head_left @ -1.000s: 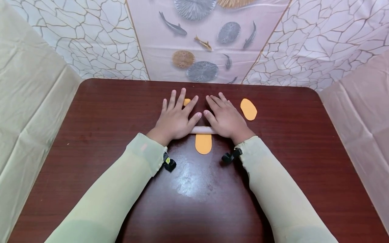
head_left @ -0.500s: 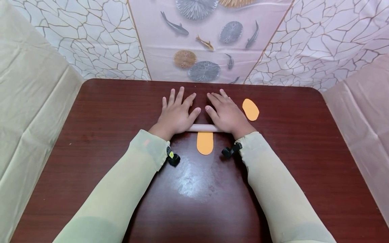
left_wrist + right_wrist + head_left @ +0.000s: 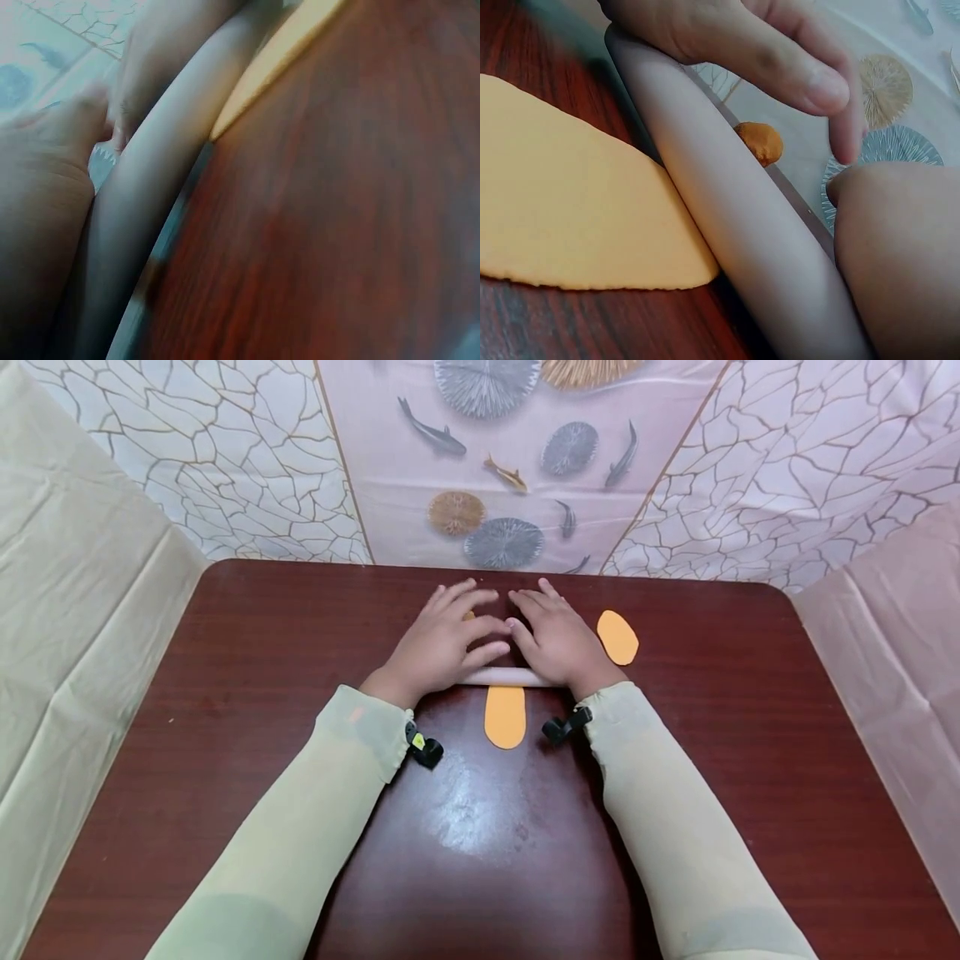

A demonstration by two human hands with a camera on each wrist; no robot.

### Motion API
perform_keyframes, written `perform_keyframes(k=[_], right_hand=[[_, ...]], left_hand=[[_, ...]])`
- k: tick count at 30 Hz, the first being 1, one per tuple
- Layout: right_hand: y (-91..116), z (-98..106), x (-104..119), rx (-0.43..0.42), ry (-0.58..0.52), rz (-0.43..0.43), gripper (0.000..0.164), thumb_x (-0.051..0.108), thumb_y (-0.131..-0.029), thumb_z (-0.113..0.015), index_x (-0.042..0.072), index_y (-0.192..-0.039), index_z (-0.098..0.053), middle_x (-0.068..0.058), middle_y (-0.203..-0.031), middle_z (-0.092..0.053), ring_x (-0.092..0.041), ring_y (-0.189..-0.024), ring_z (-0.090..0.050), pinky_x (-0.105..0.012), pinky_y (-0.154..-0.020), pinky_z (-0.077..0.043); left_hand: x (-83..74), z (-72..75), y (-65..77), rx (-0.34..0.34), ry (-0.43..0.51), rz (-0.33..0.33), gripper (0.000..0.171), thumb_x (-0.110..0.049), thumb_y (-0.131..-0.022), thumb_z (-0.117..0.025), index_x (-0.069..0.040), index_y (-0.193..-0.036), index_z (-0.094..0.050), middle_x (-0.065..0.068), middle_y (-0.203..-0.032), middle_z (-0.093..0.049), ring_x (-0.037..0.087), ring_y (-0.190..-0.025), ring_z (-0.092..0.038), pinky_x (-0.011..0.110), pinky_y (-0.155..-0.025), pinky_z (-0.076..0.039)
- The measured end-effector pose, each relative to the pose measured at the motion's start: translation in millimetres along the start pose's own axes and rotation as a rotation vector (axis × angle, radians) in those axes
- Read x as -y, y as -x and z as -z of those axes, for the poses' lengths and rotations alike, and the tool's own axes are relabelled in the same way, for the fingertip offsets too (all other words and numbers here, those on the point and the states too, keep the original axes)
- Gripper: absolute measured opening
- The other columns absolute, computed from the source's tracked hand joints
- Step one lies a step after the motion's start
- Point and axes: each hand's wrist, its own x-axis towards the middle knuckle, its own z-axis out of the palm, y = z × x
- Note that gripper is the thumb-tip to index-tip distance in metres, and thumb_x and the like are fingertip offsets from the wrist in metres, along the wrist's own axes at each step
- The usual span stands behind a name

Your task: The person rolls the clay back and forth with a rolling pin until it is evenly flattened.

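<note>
A smooth white rolling pin (image 3: 504,677) lies crosswise on the table, in the middle of the head view. My left hand (image 3: 438,647) rests on its left end with the palm, fingers loosely bent and pointing to the right. On the other end lies the heel of my right hand (image 3: 562,647), its fingers extended forward. A flat, rounded strip of yellow-orange dough (image 3: 506,718) sticks out on the near side of the pin. Behind the pin is a small orange dough ball (image 3: 761,142), mostly covered by the left fingers in the head view.
Another flat oval piece of dough (image 3: 618,637) lies to the right of my right hand. The dark red-brown table (image 3: 480,877) has a patterned cloth (image 3: 502,485) behind it and plain cloth at both sides.
The pin has rolled slightly away from me, and more of the dough strip shows. My left fingers, spread forward before, have swung right toward the right thumb. The right hand has barely moved.
</note>
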Motion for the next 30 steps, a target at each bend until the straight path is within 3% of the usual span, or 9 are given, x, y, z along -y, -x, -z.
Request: perform_keyframes(k=[3, 5, 8, 12, 19, 23, 26, 30], right_hand=[[0, 0, -1, -0.025, 0.002, 0.014, 0.069, 0.05, -0.121, -0.032, 0.005, -0.171, -0.046, -0.018, -0.175, -0.049, -0.038, -0.175, -0.023, -0.054, -0.142, -0.02], [0, 0, -1, -0.04, 0.003, 0.025, 0.068, 0.049, -0.121, -0.033, 0.004, -0.17, -0.048, -0.018, -0.173, -0.051, -0.037, -0.175, -0.025, -0.054, -0.142, -0.02], [-1, 0, 1, -0.05, 0.001, 0.031, 0.067, 0.049, -0.121, -0.035, 0.004, -0.168, -0.05, -0.017, -0.172, -0.053, -0.036, -0.174, -0.027, -0.053, -0.142, -0.021], [-2, 1, 1, -0.03, 0.005, 0.023, 0.065, 0.047, -0.121, -0.036, 0.005, -0.168, -0.05, -0.015, -0.172, -0.053, -0.034, -0.174, -0.029, -0.05, -0.143, -0.021], [-6, 2, -1, -0.038, 0.027, 0.003, 0.06, 0.044, -0.121, -0.038, 0.008, -0.165, -0.056, -0.013, -0.17, -0.057, -0.03, -0.175, -0.027, -0.048, -0.142, -0.024], [-5, 1, 0, -0.165, 0.051, 0.055, 0.048, 0.037, -0.117, -0.048, 0.008, -0.149, -0.071, -0.013, -0.153, -0.071, -0.031, -0.165, -0.046, -0.049, -0.135, -0.039], [-2, 1, 2, -0.287, 0.083, 0.138, 0.037, 0.028, -0.113, -0.055, 0.007, -0.132, -0.079, -0.012, -0.136, -0.079, -0.031, -0.147, -0.063, -0.049, -0.125, -0.05], [3, 4, 7, -0.362, 0.12, 0.246, 0.029, 0.018, -0.109, -0.058, 0.006, -0.122, -0.081, -0.012, -0.124, -0.08, -0.032, -0.126, -0.071, -0.048, -0.113, -0.057]], left_hand=[[-1.7, 2.1, 1.1, -0.032, -0.014, -0.193, 0.022, -0.043, -0.106, -0.079, -0.026, -0.117, -0.088, -0.001, -0.128, -0.079, 0.028, -0.132, -0.067, 0.054, -0.122, -0.046], [-3.5, 4.2, 1.5, -0.033, -0.037, -0.288, 0.015, -0.039, -0.104, -0.082, -0.025, -0.107, -0.089, -0.006, -0.108, -0.08, 0.024, -0.109, -0.07, 0.047, -0.106, -0.052], [-6.0, 6.5, 2.2, -0.011, -0.044, -0.37, 0.013, -0.034, -0.104, -0.08, -0.025, -0.101, -0.09, -0.008, -0.094, -0.079, 0.021, -0.089, -0.067, 0.042, -0.089, -0.054], [-8.0, 7.6, 3.1, 0.025, -0.032, -0.384, 0.013, -0.033, -0.103, -0.081, -0.023, -0.102, -0.089, -0.007, -0.092, -0.078, 0.018, -0.085, -0.068, 0.038, -0.083, -0.058], [-7.6, 10.7, 3.1, 0.1, -0.078, -0.336, 0.016, -0.036, -0.102, -0.082, -0.025, -0.112, -0.088, -0.008, -0.1, -0.079, 0.016, -0.09, -0.072, 0.038, -0.086, -0.061], [-5.8, 11.3, 3.5, 0.14, -0.081, -0.319, 0.022, -0.035, -0.101, -0.081, -0.022, -0.118, -0.088, -0.005, -0.104, -0.079, 0.018, -0.091, -0.071, 0.038, -0.089, -0.06], [-4.7, 10.5, 3.3, 0.141, -0.087, -0.329, 0.021, -0.033, -0.102, -0.08, -0.022, -0.117, -0.087, -0.003, -0.101, -0.077, 0.018, -0.089, -0.07, 0.04, -0.086, -0.059], [-4.5, 8.6, 3.5, 0.113, -0.094, -0.346, 0.016, -0.032, -0.102, -0.079, -0.023, -0.112, -0.087, -0.002, -0.095, -0.073, 0.019, -0.084, -0.067, 0.041, -0.081, -0.057]])
